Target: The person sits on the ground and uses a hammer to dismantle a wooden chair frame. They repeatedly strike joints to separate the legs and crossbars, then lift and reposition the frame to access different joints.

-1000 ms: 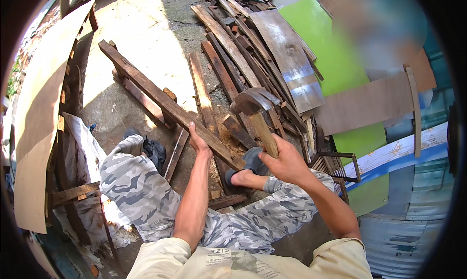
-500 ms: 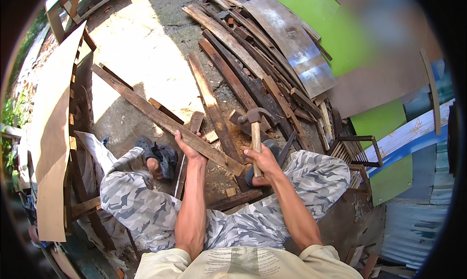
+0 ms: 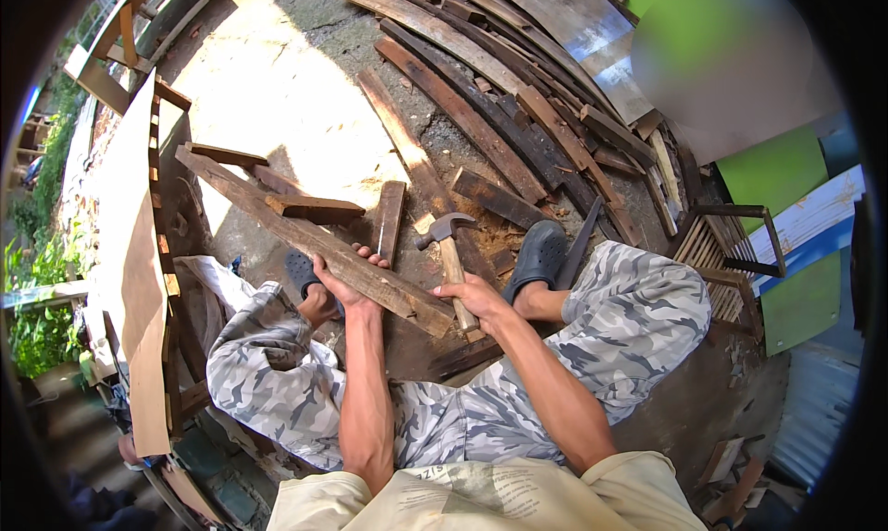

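Note:
My left hand [image 3: 350,286] is closed around a long weathered wooden plank [image 3: 268,224] near its close end. The plank slants away to the far left, its far part over short wood pieces. In my right hand [image 3: 476,300] is a claw hammer [image 3: 451,261], gripped by its wooden handle. Its metal head points up, just right of the plank, and the handle's lower end shows below my fist. Under the plank, beside my left fingers, stands a short wood block [image 3: 389,212]. Another cut piece [image 3: 317,207] lies against the plank's far side.
Old boards [image 3: 462,115] are piled at the far right. A dark tapered blade-like piece [image 3: 581,244] lies by my right clog [image 3: 538,261]. A slatted wooden frame [image 3: 731,253] stands at the right, a plywood-topped structure [image 3: 139,281] at the left. Sawdust lies on the ground.
The hammer has moved left and lower, closer to the plank's near end. My left fingers have wrapped further round the plank. The whole view has shifted, showing more of my right clog.

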Tool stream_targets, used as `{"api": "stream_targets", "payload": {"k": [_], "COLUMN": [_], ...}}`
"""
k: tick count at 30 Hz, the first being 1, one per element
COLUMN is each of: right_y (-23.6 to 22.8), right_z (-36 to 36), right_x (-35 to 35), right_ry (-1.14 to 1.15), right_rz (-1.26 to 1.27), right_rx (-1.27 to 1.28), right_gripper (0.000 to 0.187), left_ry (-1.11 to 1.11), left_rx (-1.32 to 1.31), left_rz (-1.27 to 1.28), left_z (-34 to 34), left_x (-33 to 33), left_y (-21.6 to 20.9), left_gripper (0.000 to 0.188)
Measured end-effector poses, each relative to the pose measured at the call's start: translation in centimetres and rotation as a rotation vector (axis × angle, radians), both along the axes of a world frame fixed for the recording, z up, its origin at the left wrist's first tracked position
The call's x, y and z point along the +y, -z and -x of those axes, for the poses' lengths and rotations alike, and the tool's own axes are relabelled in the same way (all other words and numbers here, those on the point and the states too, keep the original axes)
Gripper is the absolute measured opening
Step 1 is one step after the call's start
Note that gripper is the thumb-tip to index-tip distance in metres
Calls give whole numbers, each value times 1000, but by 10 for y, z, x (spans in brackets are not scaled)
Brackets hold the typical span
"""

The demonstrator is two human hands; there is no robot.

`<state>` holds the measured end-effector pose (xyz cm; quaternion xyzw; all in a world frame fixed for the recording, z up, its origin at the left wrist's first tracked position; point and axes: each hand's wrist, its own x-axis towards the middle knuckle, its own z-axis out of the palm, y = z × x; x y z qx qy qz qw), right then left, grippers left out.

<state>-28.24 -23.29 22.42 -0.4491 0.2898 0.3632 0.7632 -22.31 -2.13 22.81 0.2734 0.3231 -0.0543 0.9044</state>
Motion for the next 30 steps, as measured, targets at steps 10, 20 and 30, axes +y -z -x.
{"api": "stream_targets", "payload": {"k": [10,20,30], "right_y": [21,13,54], "right_z": [5,3,17], "right_x": [-7,-12,-28], "right_ry": [-1,-3,-105], "right_rz": [-145,-147,298], "right_rx": [197,101,8], "right_gripper": [26,27,26], "left_ry": [3,-33,-99], "left_rx": [20,-56,-24], "left_rz": [-3,79,49], "left_z": [-2,-2,0], "left_x": [0,-3,-21], "left_y": [4,14,37], "left_gripper": [76,78,75]}}
